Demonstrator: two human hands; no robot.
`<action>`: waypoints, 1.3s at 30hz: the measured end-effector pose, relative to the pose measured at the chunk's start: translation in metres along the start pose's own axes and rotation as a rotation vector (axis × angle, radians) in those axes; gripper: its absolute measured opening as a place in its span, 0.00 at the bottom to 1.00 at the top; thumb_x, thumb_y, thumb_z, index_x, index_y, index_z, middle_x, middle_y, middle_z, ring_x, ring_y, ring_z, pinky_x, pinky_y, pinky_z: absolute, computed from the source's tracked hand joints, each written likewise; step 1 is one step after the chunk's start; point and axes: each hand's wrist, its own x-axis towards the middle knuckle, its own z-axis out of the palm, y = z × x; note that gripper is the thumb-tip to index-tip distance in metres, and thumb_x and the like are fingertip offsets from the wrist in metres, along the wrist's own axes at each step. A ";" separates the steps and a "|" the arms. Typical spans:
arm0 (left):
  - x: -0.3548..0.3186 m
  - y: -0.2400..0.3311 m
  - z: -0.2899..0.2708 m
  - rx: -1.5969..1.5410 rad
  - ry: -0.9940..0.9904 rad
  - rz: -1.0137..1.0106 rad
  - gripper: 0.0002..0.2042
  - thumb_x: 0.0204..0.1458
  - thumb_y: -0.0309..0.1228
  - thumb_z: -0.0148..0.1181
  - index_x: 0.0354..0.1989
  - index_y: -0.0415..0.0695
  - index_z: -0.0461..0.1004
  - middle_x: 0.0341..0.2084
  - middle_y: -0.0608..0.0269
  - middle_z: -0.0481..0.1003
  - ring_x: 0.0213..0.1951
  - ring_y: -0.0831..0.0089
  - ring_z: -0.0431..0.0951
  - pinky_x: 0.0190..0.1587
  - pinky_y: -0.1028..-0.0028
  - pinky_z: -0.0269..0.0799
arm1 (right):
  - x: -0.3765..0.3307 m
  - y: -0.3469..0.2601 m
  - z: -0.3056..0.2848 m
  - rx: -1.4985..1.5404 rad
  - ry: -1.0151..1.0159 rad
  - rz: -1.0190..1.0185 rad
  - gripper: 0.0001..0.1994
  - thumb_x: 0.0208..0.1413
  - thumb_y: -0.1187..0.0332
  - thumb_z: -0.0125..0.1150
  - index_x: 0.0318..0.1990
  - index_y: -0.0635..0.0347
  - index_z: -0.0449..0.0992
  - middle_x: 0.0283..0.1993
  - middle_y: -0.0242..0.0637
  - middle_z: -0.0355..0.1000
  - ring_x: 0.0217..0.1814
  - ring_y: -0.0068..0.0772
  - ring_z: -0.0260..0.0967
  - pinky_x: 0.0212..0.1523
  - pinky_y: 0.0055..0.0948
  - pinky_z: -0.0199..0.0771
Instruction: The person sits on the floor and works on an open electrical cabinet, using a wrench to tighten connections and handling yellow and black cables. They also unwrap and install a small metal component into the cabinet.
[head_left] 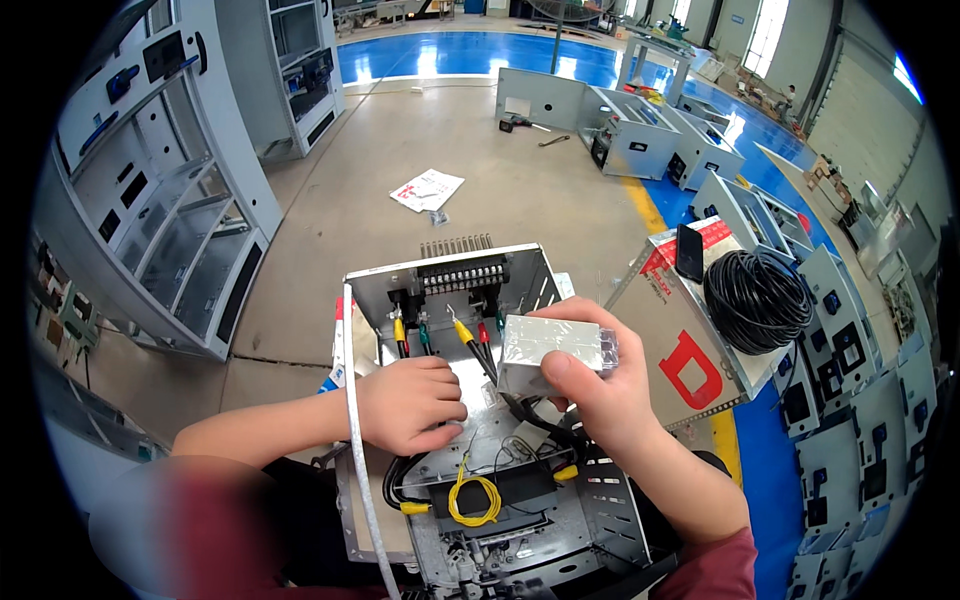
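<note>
A small pale rectangular box in clear plastic wrap (553, 345) is gripped in my right hand (612, 375), thumb across its front face and fingers behind. It is held above the right side of an open metal electrical enclosure (455, 266). My left hand (412, 405) is over the enclosure's left side, fingers curled downward; its palm is hidden, so anything inside it does not show. Beyond the hands, black cables with yellow, green and red sleeved ends (465, 332) rise toward a terminal block (463, 279). A coil of thin yellow wire (474, 500) lies nearer me.
A white strip (356, 430) runs along the enclosure's left side. At right, a carton (650, 325) bears a phone (689, 252) and a black cable coil (758, 300). Tall grey cabinets (240, 260) stand left. Papers (427, 189) and a power drill (514, 125) lie on the floor.
</note>
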 end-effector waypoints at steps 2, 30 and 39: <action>-0.020 -0.006 0.012 -0.031 0.226 0.060 0.21 0.54 0.38 0.59 0.55 0.43 0.78 0.54 0.49 0.77 0.60 0.48 0.75 0.62 0.54 0.71 | -0.001 0.001 0.002 -0.021 -0.017 -0.017 0.20 0.59 0.64 0.73 0.54 0.65 0.78 0.47 0.34 0.80 0.47 0.18 0.75 0.48 0.23 0.76; -0.100 -0.020 0.045 -0.486 0.563 -0.536 0.10 0.50 0.27 0.71 0.38 0.42 0.76 0.51 0.59 0.74 0.59 0.63 0.70 0.62 0.62 0.68 | -0.003 0.001 0.007 0.010 0.023 0.007 0.23 0.56 0.60 0.74 0.54 0.66 0.78 0.42 0.33 0.79 0.39 0.16 0.73 0.41 0.20 0.72; -0.115 -0.040 0.084 -0.852 1.176 -0.924 0.07 0.60 0.24 0.60 0.42 0.42 0.68 0.45 0.64 0.73 0.50 0.73 0.72 0.53 0.74 0.67 | -0.004 -0.001 0.008 -0.001 0.016 0.039 0.23 0.56 0.60 0.74 0.53 0.67 0.78 0.40 0.31 0.79 0.34 0.13 0.70 0.35 0.17 0.68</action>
